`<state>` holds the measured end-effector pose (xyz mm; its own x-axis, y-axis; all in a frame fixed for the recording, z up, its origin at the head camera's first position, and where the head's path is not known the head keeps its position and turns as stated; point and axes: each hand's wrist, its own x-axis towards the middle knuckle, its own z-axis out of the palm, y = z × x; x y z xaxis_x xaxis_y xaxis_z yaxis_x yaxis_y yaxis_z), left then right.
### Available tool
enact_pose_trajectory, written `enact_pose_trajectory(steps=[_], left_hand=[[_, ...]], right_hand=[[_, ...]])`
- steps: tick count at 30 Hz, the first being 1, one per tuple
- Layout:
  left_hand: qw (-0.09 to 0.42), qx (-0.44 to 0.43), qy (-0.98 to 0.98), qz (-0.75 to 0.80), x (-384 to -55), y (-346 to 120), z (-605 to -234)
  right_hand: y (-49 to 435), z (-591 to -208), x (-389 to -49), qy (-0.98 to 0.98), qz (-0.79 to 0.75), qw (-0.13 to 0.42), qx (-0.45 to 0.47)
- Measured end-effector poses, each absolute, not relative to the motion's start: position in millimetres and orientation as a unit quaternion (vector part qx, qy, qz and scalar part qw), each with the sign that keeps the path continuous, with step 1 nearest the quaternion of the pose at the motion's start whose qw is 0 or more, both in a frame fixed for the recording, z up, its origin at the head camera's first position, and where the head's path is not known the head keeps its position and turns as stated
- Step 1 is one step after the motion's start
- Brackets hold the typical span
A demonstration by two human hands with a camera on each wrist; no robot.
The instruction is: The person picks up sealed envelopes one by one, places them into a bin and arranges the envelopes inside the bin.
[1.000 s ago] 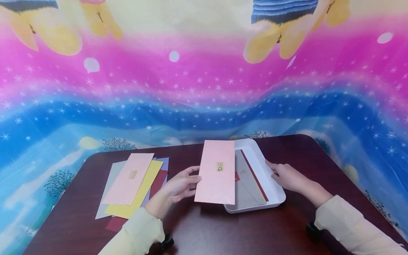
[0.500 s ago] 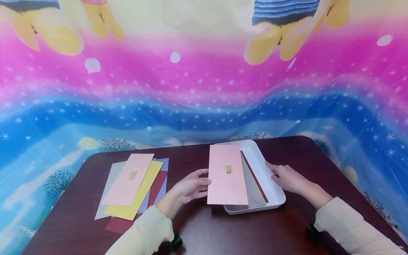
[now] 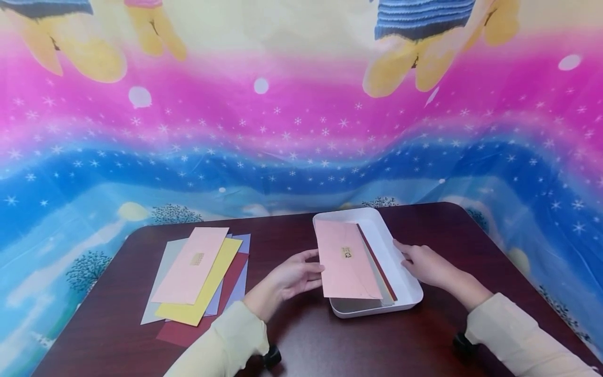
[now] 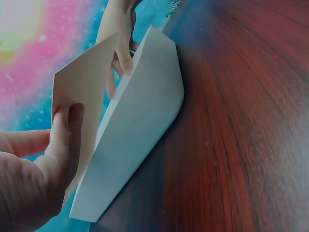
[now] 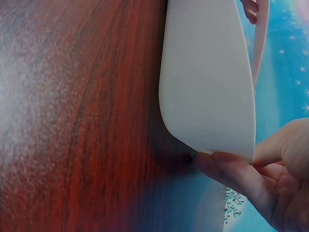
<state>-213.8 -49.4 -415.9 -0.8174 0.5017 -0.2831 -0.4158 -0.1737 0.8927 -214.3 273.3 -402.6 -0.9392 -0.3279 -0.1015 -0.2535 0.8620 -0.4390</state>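
My left hand (image 3: 299, 275) pinches the left edge of a pink envelope (image 3: 346, 277) bearing a small gold print. The envelope lies over the left part of a white tray (image 3: 405, 283), its near end overlapping grey and dark red envelopes in it. In the left wrist view, the pink envelope (image 4: 87, 82) stands tilted above the wall of the tray (image 4: 140, 116), between thumb and fingers. At the tray's right side my right hand (image 3: 428, 264) grips the rim. The right wrist view has its thumb and finger at the edge of the tray (image 5: 207, 82).
On the left of the dark wooden table (image 3: 301, 345) lies a loose fanned pile of envelopes: a pink one (image 3: 190, 272) on top, then yellow (image 3: 202, 303), grey, purple and dark red ones (image 3: 179, 332). A colourful printed cloth (image 3: 292, 157) hangs behind the table.
My left hand has carried the pink envelope rightward and down over the tray, covering more of the grey envelope. The right hand has stayed at the tray's rim.
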Motion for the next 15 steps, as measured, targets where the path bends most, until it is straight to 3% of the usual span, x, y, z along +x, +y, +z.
enact_pose_trajectory(steps=[15], left_hand=[[0.309, 0.021, 0.557, 0.771, -210.9, -33.0, -410.2]], right_hand=[[274.2, -403.4, -215.0, 0.960, -0.218, 0.089, -0.153]])
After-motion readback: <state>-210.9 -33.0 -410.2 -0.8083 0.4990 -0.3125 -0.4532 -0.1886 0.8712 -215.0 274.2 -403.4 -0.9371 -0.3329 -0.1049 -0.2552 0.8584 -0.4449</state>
